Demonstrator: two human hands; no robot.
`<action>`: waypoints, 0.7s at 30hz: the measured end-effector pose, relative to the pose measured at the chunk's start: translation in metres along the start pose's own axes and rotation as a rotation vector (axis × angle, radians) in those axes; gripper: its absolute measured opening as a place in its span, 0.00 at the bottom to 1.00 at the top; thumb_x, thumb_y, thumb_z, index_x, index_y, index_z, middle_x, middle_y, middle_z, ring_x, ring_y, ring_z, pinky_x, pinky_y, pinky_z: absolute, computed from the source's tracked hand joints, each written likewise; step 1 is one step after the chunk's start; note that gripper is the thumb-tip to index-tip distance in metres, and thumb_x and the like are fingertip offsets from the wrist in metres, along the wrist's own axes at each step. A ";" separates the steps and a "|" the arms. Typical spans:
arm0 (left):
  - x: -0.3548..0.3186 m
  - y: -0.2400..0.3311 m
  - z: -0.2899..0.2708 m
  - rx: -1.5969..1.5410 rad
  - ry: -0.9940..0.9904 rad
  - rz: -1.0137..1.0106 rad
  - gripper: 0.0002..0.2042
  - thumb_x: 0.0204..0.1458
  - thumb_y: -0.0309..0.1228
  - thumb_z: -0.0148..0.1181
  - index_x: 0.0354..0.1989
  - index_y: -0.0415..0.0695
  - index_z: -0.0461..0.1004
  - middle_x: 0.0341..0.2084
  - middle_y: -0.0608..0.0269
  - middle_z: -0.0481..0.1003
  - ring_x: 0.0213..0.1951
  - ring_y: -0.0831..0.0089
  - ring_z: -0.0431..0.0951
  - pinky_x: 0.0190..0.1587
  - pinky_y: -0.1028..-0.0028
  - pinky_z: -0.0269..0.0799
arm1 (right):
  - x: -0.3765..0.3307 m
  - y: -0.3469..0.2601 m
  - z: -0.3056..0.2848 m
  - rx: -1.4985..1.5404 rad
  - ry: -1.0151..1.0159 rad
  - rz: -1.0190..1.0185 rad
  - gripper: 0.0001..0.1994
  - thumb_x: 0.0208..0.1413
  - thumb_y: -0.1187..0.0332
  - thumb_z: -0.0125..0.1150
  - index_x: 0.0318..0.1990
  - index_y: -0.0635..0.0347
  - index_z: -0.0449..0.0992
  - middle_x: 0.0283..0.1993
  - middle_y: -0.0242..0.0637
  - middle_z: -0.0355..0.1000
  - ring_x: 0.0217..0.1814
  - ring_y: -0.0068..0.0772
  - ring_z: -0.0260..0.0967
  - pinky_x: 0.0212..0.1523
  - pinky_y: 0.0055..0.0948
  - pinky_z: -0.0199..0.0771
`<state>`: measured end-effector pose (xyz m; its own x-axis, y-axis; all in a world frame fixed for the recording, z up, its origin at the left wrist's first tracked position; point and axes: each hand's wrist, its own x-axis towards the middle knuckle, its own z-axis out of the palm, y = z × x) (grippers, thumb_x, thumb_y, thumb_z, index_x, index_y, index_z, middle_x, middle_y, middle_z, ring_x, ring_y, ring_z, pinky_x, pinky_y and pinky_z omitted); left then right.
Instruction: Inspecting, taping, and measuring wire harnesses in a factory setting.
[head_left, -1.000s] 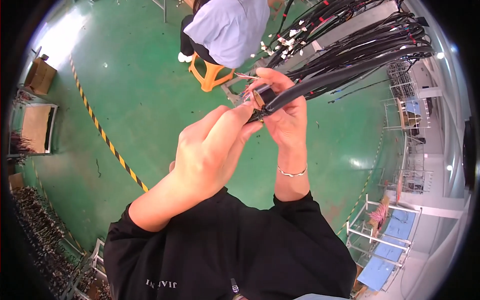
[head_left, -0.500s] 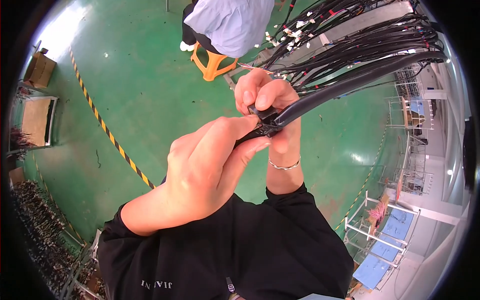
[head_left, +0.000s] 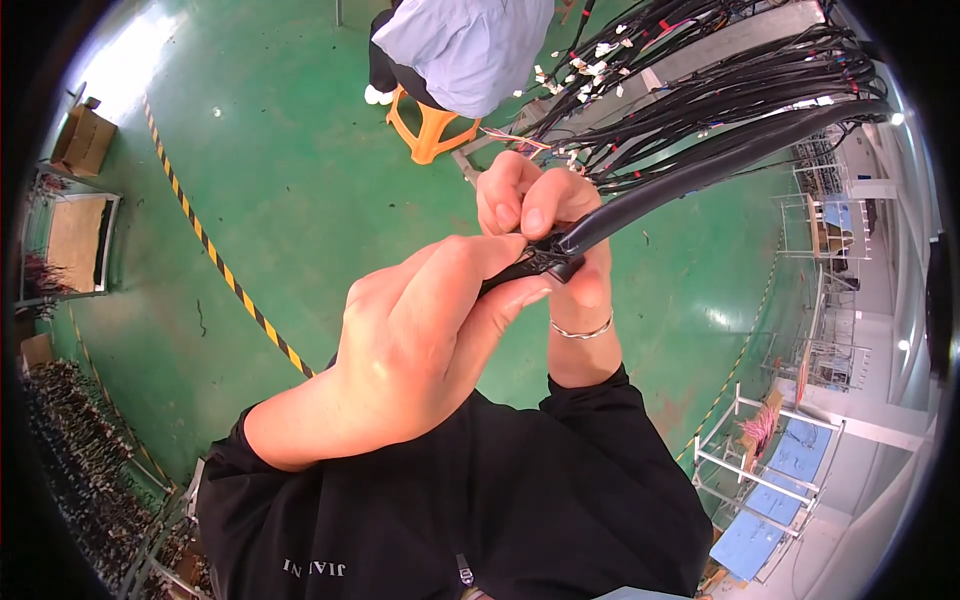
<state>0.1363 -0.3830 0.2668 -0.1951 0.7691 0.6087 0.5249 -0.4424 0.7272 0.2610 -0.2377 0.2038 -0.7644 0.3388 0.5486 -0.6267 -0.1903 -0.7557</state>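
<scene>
Here's your left hand (head_left: 410,330), thumb and fingers pinching the narrow end of the black cable (head_left: 700,170); just right of it your right hand (head_left: 548,205) bends its fingers about the dark joint (head_left: 543,258) (whether it grips, you can't tell). From your left pinch the cable's long axis slants far and right, its thick stretch nearer your right hand. Beyond lie black wire bundles (head_left: 700,100), with an orange stool (head_left: 432,130) farther left.
</scene>
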 end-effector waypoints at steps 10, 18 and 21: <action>-0.001 0.003 -0.004 0.020 -0.038 -0.052 0.13 0.47 0.25 0.71 0.38 0.35 0.75 0.25 0.58 0.78 0.23 0.70 0.78 0.26 0.77 0.71 | -0.003 -0.001 0.003 -0.007 0.004 0.007 0.36 0.34 0.39 0.77 0.42 0.60 0.74 0.40 0.37 0.64 0.40 0.28 0.60 0.38 0.27 0.61; 0.003 -0.001 -0.002 -0.060 -0.027 -0.069 0.13 0.47 0.25 0.71 0.39 0.35 0.75 0.24 0.58 0.78 0.23 0.69 0.79 0.25 0.77 0.71 | -0.004 -0.001 0.007 -0.004 0.088 0.011 0.36 0.33 0.38 0.78 0.41 0.59 0.76 0.38 0.37 0.64 0.39 0.26 0.60 0.36 0.24 0.63; 0.007 -0.002 0.000 -0.059 -0.005 -0.038 0.12 0.48 0.25 0.70 0.39 0.35 0.75 0.23 0.59 0.78 0.22 0.72 0.78 0.25 0.78 0.70 | -0.005 -0.002 0.008 -0.071 0.115 -0.010 0.36 0.32 0.39 0.78 0.41 0.59 0.76 0.37 0.37 0.64 0.40 0.26 0.61 0.36 0.24 0.64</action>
<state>0.1335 -0.3770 0.2691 -0.2094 0.7884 0.5784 0.4676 -0.4388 0.7674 0.2648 -0.2460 0.2051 -0.7334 0.4446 0.5143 -0.6185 -0.1223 -0.7762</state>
